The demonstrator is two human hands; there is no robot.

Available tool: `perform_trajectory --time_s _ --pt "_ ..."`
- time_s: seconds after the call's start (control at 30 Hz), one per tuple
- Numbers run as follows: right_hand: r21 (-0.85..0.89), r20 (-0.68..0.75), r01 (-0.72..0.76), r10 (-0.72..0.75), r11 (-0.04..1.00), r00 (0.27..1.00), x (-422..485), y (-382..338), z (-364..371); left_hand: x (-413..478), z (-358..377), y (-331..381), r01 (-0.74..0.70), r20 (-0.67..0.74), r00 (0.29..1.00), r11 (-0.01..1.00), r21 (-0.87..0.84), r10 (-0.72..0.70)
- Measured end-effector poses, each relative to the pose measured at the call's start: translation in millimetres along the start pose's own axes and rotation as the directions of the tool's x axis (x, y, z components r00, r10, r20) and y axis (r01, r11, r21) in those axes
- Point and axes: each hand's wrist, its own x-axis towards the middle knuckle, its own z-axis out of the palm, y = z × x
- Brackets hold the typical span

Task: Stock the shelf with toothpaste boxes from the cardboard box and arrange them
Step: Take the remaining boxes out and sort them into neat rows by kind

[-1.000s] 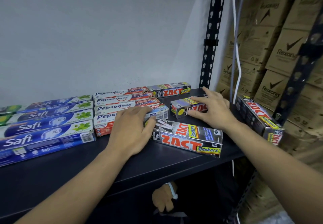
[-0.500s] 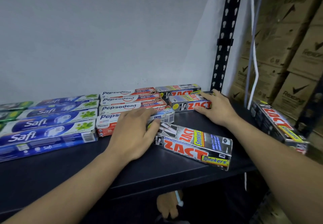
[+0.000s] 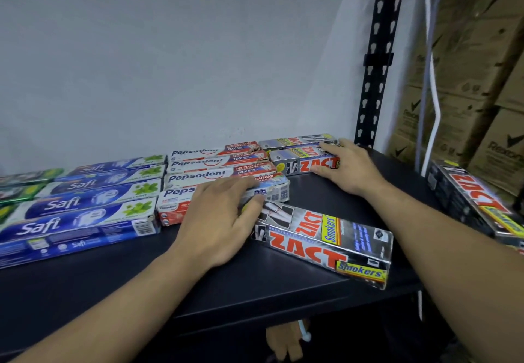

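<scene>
- The left hand (image 3: 218,221) lies flat, fingers straight, on the front Pepsodent box (image 3: 175,192).
- The right hand (image 3: 348,169) presses flat fingers on the 2nd Zact box (image 3: 300,161) at the back.
- The loose Zact box (image 3: 326,240) lies slanted between them, with 1 end just beside the left thumb.

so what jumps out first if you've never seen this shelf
The silver Zact Smokers box lying askew at the front right of the shelf, out of line with the neat Safi boxes and Pepsodent boxes to its left. Next, the left hand rests on the front Pepsodent box, the right hand on a back Zact box.
</scene>
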Motion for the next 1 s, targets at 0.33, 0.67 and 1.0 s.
perform_trajectory --time_s 0.33,0.67,1.0 --pt "-0.008 -0.011 0.028 -0.028 1.0 1.0 6 -1 3 -1 0 0 0.001 0.002 1.0 1.0 -0.002 -0.001" --pt "0.004 -0.004 0.05 -0.05 0.999 0.999 11 2 5 -1 -1 0 -0.001 -0.007 1.0 1.0 -0.023 0.001" --pt "-0.033 0.022 0.051 -0.05 0.998 0.998 15 3 7 -1 1 -1 -0.007 -0.016 1.0 1.0 -0.03 0.007"
